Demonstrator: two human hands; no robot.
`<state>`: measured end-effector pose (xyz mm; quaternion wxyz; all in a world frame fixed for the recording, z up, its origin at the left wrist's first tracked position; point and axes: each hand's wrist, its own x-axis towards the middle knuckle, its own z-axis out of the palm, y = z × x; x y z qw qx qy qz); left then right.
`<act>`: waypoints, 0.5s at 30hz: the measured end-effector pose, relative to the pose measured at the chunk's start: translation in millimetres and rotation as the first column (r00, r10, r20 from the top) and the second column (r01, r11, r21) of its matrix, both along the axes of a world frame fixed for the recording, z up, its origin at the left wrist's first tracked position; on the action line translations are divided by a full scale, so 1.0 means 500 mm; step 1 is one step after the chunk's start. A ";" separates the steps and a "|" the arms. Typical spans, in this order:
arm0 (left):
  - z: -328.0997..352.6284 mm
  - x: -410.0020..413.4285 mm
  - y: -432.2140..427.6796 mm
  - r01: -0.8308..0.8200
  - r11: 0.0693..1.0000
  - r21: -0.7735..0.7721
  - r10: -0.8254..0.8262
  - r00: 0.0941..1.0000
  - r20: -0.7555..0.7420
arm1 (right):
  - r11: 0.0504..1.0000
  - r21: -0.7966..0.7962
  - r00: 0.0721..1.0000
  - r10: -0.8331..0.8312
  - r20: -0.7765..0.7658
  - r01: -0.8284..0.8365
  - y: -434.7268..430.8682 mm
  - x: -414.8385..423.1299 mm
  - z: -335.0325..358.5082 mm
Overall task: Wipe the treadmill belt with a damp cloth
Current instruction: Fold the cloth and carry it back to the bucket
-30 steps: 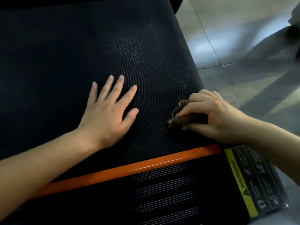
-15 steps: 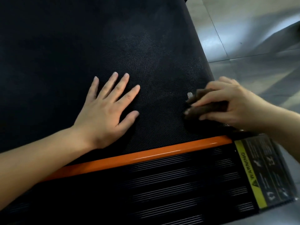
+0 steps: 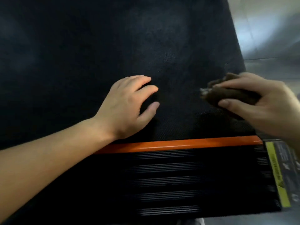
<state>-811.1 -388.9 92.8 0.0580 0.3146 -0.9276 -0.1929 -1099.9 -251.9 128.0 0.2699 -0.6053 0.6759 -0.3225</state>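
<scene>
A second ago the left hand [image 3: 128, 104] lay flat and splayed on the black textured treadmill belt [image 3: 97, 54]; now its fingers have curled, heel still resting just above the orange metal strip [image 3: 178, 144]. The right hand [image 3: 263, 103], its grip pinched around the bunched dark-brown cloth [image 3: 230, 93], has carried it further up from that strip, near the belt's right edge. Wiping looks under way, most of the belt untouched. The belt shows faint dull patches, no clear wet streak.
</scene>
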 end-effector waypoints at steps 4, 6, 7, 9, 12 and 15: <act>0.053 0.025 0.016 -0.122 0.964 0.237 0.167 0.970 -0.179 | 0.999 -0.039 0.994 -0.020 0.112 0.024 -0.057 0.129 0.005; 0.086 0.028 0.027 -0.195 0.830 0.523 0.341 0.919 -0.200 | 0.999 0.004 0.984 -0.042 0.173 0.042 -0.071 0.177 0.011; 0.100 0.028 0.030 -0.213 0.719 0.662 0.428 0.886 -0.180 | 0.999 0.031 0.976 -0.048 0.213 0.043 -0.074 0.199 0.014; 0.118 0.034 0.035 -0.211 0.444 0.871 0.561 0.823 -0.086 | 0.995 0.096 0.955 -0.045 0.294 0.017 -0.074 0.241 0.020; 0.127 0.059 0.054 -0.187 0.180 0.966 0.689 0.724 0.012 | 0.984 0.175 0.943 -0.025 0.331 -0.035 -0.065 0.291 0.022; 0.117 0.090 0.088 -0.218 0.127 0.968 0.788 0.615 0.035 | 0.971 0.240 0.928 -0.065 0.367 -0.027 -0.057 0.321 0.019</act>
